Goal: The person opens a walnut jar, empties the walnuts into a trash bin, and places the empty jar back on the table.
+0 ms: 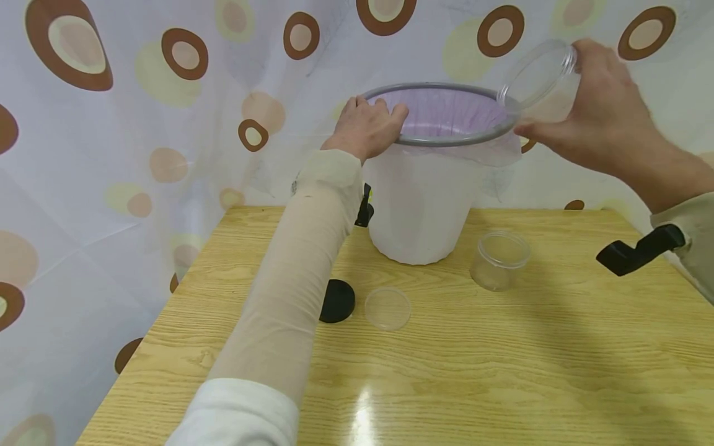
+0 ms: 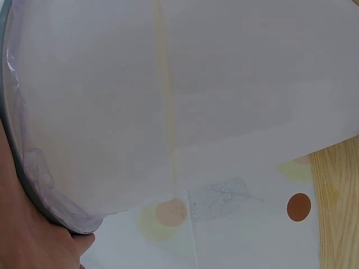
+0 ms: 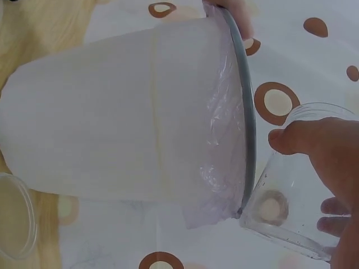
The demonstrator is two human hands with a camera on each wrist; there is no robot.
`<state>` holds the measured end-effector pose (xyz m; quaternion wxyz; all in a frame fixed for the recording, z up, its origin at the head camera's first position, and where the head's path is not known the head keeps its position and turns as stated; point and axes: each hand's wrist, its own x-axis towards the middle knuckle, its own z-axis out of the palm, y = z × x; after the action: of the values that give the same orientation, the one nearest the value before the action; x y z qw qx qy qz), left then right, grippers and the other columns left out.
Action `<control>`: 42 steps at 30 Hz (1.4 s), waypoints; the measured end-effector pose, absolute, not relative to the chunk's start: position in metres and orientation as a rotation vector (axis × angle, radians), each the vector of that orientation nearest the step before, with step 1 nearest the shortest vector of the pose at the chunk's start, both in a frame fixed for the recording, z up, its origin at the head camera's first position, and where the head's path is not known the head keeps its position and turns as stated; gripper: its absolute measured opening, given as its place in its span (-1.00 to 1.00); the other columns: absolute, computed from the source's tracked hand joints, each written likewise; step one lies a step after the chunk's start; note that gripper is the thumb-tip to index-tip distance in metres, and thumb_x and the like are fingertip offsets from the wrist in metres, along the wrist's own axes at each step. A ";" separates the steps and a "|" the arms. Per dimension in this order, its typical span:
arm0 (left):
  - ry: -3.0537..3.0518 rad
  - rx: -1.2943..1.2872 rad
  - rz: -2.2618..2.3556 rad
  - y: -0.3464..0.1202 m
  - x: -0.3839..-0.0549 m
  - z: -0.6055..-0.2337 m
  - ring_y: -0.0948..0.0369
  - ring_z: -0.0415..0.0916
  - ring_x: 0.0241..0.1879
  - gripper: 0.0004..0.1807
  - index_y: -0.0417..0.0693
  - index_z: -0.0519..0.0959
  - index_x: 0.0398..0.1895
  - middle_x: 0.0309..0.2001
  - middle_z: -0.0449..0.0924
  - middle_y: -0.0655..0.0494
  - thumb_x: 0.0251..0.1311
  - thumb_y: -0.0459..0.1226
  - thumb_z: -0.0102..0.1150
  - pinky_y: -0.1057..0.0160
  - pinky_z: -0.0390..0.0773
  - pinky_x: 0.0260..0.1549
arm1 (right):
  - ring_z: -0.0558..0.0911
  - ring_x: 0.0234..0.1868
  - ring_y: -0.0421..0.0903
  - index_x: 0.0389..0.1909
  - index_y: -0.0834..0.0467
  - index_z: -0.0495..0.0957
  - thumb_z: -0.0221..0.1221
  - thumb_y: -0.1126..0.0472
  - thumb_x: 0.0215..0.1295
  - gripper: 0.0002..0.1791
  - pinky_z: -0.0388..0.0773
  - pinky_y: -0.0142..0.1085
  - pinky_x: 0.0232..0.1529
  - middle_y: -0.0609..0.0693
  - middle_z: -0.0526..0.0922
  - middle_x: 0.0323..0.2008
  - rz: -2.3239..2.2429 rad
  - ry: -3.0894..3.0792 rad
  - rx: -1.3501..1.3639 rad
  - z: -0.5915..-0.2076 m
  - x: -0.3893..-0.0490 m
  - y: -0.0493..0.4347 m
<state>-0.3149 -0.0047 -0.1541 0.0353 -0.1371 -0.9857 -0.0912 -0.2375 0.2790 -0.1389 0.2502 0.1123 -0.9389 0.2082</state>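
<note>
A white trash can (image 1: 421,204) with a grey rim ring (image 1: 440,141) and a thin purple bag (image 1: 446,111) lining it stands on the table. My left hand (image 1: 368,127) grips the rim at its left side; in the left wrist view the fingers of that hand (image 2: 33,224) wrap over the ring. On the right, my right hand (image 1: 608,118) holds a clear plastic jar (image 1: 538,83), tilted with its mouth toward the bin's opening. From the right wrist view, the jar (image 3: 291,190) looks see-through, with small droplets or specks near its edge, beside the rim.
A second clear container (image 1: 499,263) stands on the wooden table (image 1: 502,371), right of the bin. In front of the bin lie a black lid (image 1: 338,301), partly behind my left sleeve, and a clear lid (image 1: 387,308). A patterned curtain (image 1: 167,124) hangs behind.
</note>
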 end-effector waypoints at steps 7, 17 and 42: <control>-3.036 -0.420 -0.294 -0.005 -0.315 -0.154 0.03 -0.12 0.55 -0.19 -0.09 0.06 0.56 0.58 -0.03 0.02 0.43 0.14 -0.80 0.15 -0.16 0.52 | 0.20 0.31 0.32 0.48 0.31 -0.04 0.41 0.17 0.07 0.07 0.10 0.20 0.38 0.35 0.19 0.37 0.710 -2.539 0.322 -0.152 -0.232 0.278; -3.027 -0.442 -0.283 -0.007 -0.314 -0.154 0.01 -0.06 0.52 -0.18 -0.11 0.13 0.52 0.57 0.03 0.05 0.43 0.13 -0.81 0.15 -0.14 0.50 | 0.19 0.41 0.31 0.53 0.18 -0.08 0.43 0.09 0.07 0.12 0.03 0.22 0.45 0.25 0.14 0.45 0.817 -2.561 0.276 -0.163 -0.224 0.280; -3.031 -0.470 -0.247 -0.008 -0.313 -0.152 -0.02 -0.07 0.52 -0.18 -0.15 0.14 0.51 0.57 0.03 0.03 0.43 0.11 -0.84 0.11 -0.18 0.52 | 0.21 0.38 0.20 0.48 0.10 -0.01 0.45 0.01 0.08 0.06 0.08 0.13 0.41 0.07 0.21 0.31 1.016 -2.550 0.236 -0.198 -0.196 0.267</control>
<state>-0.3132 -0.0076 -0.1525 0.0323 -0.1525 -0.9845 -0.0801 -0.1958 0.2671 -0.1984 0.1921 0.0839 -0.9083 0.3620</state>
